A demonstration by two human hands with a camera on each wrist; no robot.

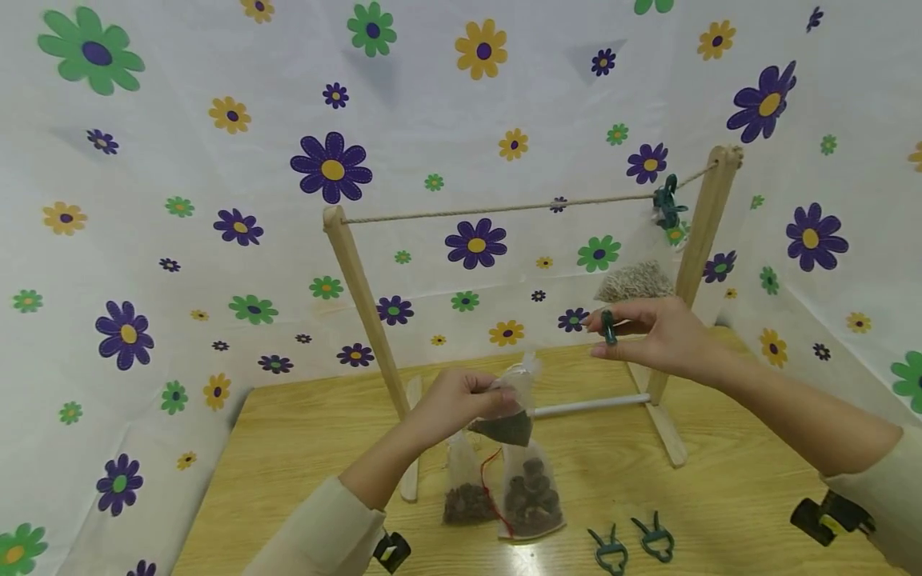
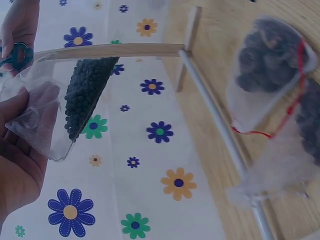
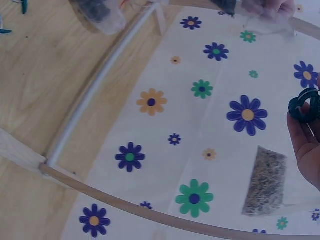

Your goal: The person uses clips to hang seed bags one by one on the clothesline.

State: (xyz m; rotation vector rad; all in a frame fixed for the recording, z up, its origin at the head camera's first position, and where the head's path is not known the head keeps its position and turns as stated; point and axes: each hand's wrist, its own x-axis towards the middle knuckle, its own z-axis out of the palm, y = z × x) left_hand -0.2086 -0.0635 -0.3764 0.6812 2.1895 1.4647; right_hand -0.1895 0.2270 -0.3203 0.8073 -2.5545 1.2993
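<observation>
My left hand [image 1: 455,404] pinches the gathered top of a sheer mesh bag [image 1: 513,428] whose lower part holds small dark round grains [image 2: 87,90]. To the right and higher, my right hand [image 1: 666,342] grips a dark green plant clip [image 1: 608,326] between thumb and fingers. Behind that hand, a mesh bag of pale dried bits [image 1: 634,280] hangs from the twine [image 1: 497,210], held up by another green clip [image 1: 668,202] near the right post. The lower end of this hanging bag is partly covered by the right hand in the head view.
A wooden frame with a left post [image 1: 367,312], right post [image 1: 702,232] and white lower bar [image 1: 591,406] stands on the table [image 1: 288,464]. Two filled mesh bags [image 1: 533,496] with red cord lie in front. Two green clips [image 1: 611,552] lie nearer, to the right. Flowered cloth hangs behind.
</observation>
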